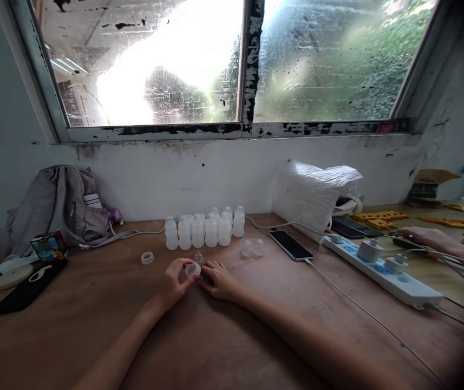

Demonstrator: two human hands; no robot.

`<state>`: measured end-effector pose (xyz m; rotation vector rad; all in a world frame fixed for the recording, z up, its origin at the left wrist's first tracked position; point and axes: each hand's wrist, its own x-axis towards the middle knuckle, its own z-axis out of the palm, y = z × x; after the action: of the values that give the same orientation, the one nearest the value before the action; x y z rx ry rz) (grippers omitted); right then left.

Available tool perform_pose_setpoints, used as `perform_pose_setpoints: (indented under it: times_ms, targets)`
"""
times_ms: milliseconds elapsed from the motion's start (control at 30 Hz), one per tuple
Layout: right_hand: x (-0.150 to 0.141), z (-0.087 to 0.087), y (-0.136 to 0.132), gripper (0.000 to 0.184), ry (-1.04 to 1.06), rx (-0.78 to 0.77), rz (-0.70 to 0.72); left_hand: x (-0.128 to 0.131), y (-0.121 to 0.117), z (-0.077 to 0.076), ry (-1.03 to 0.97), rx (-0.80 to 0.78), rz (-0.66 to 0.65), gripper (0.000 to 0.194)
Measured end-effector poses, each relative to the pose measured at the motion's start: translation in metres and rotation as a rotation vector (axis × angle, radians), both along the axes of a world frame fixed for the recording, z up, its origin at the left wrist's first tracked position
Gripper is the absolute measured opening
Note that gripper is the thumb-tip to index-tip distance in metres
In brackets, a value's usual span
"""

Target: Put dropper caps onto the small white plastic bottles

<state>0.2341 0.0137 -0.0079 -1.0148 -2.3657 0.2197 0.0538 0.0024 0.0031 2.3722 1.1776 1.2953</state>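
Note:
My left hand [174,284] and my right hand [218,279] meet on the wooden table [223,346], both pinched around a small clear plastic cap [193,269]. Just behind them stand several small white plastic bottles [203,228] in a tight cluster. A loose clear ring [147,258] lies to the left of my left hand. Two clear caps [252,248] lie to the right of the bottles. A small clear piece [198,256] sits between the bottles and my hands.
A grey backpack [57,208] leans on the wall at left, with a black phone [26,291] and small box [48,246]. A phone [291,245], white power strip [381,268], cables and white bag [315,195] lie right. Another person's hands [430,237] rest far right.

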Motion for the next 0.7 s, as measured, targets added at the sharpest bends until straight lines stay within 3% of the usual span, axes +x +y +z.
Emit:
perform_pose_setpoints:
  times_ms: [267, 700]
  targets:
    - [0.004, -0.006, 0.016, 0.029, 0.231, -0.125, -0.043, 0.006, 0.002, -0.002, 0.151, 0.003, -0.020, 0.024]
    - [0.007, -0.010, 0.019, 0.044, 0.217, -0.143, -0.009, 0.005, 0.008, -0.010, 0.309, -0.064, 0.000, 0.033]
